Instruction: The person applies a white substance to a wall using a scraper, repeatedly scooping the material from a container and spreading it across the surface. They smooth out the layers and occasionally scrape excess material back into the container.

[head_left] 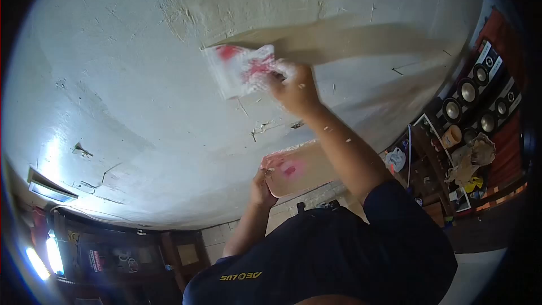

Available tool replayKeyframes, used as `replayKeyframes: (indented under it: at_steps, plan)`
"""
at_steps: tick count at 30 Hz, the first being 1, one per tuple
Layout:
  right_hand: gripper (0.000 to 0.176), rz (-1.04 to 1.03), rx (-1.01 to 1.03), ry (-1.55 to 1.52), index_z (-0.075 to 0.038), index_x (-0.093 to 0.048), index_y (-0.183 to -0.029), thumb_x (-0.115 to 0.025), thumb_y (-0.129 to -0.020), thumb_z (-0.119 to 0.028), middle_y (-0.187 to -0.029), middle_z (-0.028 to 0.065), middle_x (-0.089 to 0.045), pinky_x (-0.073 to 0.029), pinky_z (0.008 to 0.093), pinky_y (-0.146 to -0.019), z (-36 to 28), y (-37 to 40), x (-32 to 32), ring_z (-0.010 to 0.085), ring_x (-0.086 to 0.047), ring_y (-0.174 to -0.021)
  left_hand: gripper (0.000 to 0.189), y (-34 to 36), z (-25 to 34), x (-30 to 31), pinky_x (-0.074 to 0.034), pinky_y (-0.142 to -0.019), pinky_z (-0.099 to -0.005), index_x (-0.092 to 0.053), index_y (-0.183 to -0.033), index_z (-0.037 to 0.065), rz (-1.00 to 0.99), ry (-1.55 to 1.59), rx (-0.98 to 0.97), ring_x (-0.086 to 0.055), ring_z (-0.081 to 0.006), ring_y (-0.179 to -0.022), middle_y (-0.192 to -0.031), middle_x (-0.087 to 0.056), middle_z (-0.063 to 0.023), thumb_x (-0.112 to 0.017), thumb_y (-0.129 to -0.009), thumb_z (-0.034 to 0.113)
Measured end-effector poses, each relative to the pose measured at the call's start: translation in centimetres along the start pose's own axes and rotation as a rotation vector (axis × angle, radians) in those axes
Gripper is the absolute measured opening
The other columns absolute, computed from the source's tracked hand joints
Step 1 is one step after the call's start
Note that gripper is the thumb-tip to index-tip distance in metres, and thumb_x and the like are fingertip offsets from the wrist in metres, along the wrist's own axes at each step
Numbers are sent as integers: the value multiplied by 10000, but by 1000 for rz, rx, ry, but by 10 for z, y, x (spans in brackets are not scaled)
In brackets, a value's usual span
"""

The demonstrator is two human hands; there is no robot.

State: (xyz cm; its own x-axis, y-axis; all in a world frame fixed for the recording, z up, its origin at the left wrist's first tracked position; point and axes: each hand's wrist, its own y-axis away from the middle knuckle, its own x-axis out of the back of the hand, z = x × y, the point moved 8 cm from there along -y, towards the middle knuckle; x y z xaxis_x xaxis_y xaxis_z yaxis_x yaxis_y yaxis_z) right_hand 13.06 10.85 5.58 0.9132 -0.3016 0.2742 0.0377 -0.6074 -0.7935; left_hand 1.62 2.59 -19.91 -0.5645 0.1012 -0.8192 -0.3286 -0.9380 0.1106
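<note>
My right hand (298, 89) is closed around a putty knife (222, 72), its wide blade against the pale wall (141, 79). White and red putty (258, 68) is smeared over the blade and up toward my fingers; the handle is mostly hidden, and motion blurs the blade. Lower down, my left hand (262, 190) grips the left edge of a flat tan board (313, 166). A pink-red smear of putty (290, 168) lies on that board, with whitish residue along its upper rim. My right forearm covers part of the board's right side.
Nails (254, 134) and rough patches stick out of the wall. Speakers (467, 90) stand at the right, above a cluttered shelf with a tan container (451, 135) and crumpled brown paper (477, 155). Lit tubes (54, 253) and a dark cabinet (183, 251) are at lower left.
</note>
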Motion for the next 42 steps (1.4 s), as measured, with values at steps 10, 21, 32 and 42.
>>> replayKeyframes:
  at_steps: [10,21,32,42]
  plan:
    - [243,483,-282,-400,81,-575,-1002,-641,-782,-1,-908,105,-635,-460,225,-755,118,60,172,124,-583,-836,561,4,1,29,-345,-977,-481,-408,-1254,35,34,31,-19,-438,-350,-1144,-1235,-470,-158,-443,-739,253]
    - [105,210,65,55,-10,-632,-770,-641,-744,-112,-685,148,-621,-465,314,-560,39,43,20,276,-595,-580,555,12,10,23,-356,-978,-452,-406,-1244,8,35,-39,-68,-450,-320,-1141,-1230,-472,-161,-436,-730,214]
    - [196,564,-501,-511,91,-574,-934,-637,-752,57,-918,113,-612,-472,258,-800,137,117,165,168,-589,-840,511,12,18,17,-369,-949,-489,-439,-1208,52,-37,-11,-113,-457,-343,-1113,-1178,-493,-142,-456,-724,217]
    - [81,-112,-120,-54,23,-647,-812,-652,-739,-12,-786,127,-652,-488,298,-673,21,132,98,212,-632,-723,492,-5,30,3,-400,-946,-434,-408,-1212,43,-161,-85,-149,-482,-274,-1102,-1181,-482,-123,-499,-850,363]
